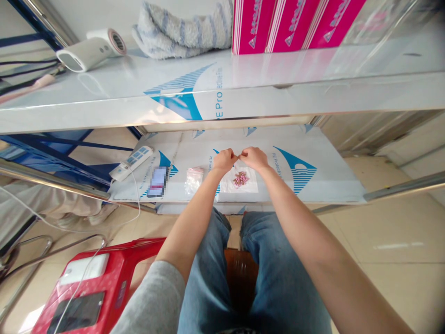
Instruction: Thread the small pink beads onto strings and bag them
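A clear plastic bag [251,186] lies on the lower shelf, with a cluster of small pink and gold beads [240,179] showing in its middle. My left hand [225,160] is closed in a pinch at the bag's top edge. Close beside it, my right hand [255,158] pinches the same edge, fingertips almost meeting those of the left. The fingers partly hide the bag's mouth. To the left lies a small stack of empty clear bags [193,180] with pinkish top edges, near my left forearm.
On the lower shelf [333,176] are a phone [157,181] and a power strip [132,162] with a white cable. Above, the upper shelf [250,99] holds pink boxes [271,28], a striped cloth [187,32] and a white handheld device [91,50]. A red stool [120,278] stands at lower left.
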The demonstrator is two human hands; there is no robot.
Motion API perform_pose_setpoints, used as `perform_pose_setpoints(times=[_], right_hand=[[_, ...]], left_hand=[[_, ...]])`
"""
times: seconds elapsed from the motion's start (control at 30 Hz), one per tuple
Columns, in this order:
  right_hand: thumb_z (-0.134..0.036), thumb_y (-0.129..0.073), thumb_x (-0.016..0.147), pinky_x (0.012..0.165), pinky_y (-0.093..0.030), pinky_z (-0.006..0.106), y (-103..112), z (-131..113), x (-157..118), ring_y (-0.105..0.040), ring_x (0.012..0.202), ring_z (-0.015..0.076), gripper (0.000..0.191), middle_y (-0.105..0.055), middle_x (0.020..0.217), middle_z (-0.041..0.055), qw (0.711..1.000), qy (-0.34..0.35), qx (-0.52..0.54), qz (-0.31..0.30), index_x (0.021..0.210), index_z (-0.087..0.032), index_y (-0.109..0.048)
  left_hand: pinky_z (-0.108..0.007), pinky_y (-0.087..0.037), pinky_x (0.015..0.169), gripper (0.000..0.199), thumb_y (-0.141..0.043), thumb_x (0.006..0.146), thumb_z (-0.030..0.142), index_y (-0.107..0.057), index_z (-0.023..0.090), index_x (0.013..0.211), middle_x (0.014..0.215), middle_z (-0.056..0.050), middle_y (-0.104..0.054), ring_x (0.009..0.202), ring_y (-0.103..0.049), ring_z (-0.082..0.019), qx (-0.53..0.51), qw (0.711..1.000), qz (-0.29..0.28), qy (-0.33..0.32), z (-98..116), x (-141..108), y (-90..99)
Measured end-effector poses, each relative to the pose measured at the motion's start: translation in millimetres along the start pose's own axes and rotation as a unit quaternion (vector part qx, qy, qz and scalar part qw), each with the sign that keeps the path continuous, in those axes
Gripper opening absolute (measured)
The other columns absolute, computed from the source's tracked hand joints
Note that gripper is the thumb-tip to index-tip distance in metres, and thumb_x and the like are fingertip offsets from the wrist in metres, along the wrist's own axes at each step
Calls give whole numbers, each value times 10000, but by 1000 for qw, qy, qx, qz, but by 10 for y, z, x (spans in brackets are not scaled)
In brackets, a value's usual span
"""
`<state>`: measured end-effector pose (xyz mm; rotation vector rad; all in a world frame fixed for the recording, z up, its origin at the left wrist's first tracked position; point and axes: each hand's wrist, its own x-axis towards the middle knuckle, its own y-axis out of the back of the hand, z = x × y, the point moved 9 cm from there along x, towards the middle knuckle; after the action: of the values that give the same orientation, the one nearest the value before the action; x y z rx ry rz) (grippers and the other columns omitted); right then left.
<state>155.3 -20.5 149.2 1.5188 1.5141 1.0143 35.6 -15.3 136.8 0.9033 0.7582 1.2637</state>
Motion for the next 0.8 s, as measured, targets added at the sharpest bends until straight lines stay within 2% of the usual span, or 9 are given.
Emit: perform_pose_setpoints(times=[0.17,0.23,0.33,0.47,0.53,0.7,0.8], right_hand=[[-327,-542,747,701,-416,290,77,69,-16,-605,832,215,196,-673,857,79,997,-37,-52,37,819,-214,-685],[-303,-548,745,696,-417,289,99,67,-24,-597,820,208,200,-667,877,67,997,-31,-56,49,880,-218,-668],[-180,-525,740,688,-411,269,130,-63,-37,-578,822,184,241,-647,930,47,996,43,-33,71,945,-225,-644],[-107,-472,753,734,-397,252,101,-270,-57,-539,934,182,236,-635,946,46,988,142,-12,57,791,-219,-677],[-152,-462,781,732,-390,253,63,-300,-50,-540,929,185,234,-649,928,49,989,144,-3,35,748,-215,-685],[-342,-433,823,590,-358,245,-67,-250,-40,-573,686,165,316,-661,713,35,991,99,75,-48,699,-188,-680],[-414,-498,780,589,-362,237,-39,-231,-32,-583,673,161,310,-662,685,21,982,106,151,-35,694,-184,-687]], left_hand=[[-281,-419,712,175,-501,756,295,-632,194,812,835,-72,-660,810,-600,-199,10,1000,14,13,-29,8,36],[-276,-416,700,181,-508,746,315,-636,194,786,813,-68,-659,796,-599,-193,-3,1000,15,16,-47,13,39],[-270,-411,680,198,-511,740,346,-633,189,744,774,-62,-651,767,-594,-186,-40,999,24,17,-73,22,51],[-269,-402,649,188,-495,733,318,-598,182,654,678,-43,-617,701,-573,-172,-93,994,53,23,-113,22,116],[-268,-398,640,187,-483,730,298,-571,179,615,625,-28,-589,661,-556,-159,-124,990,64,23,-126,20,150],[-250,-403,617,184,-464,736,271,-524,177,590,547,13,-526,575,-520,-122,-236,970,59,10,-146,53,133],[-246,-411,606,203,-464,755,313,-518,177,614,568,18,-525,558,-517,-116,-311,948,63,29,-226,99,79]])
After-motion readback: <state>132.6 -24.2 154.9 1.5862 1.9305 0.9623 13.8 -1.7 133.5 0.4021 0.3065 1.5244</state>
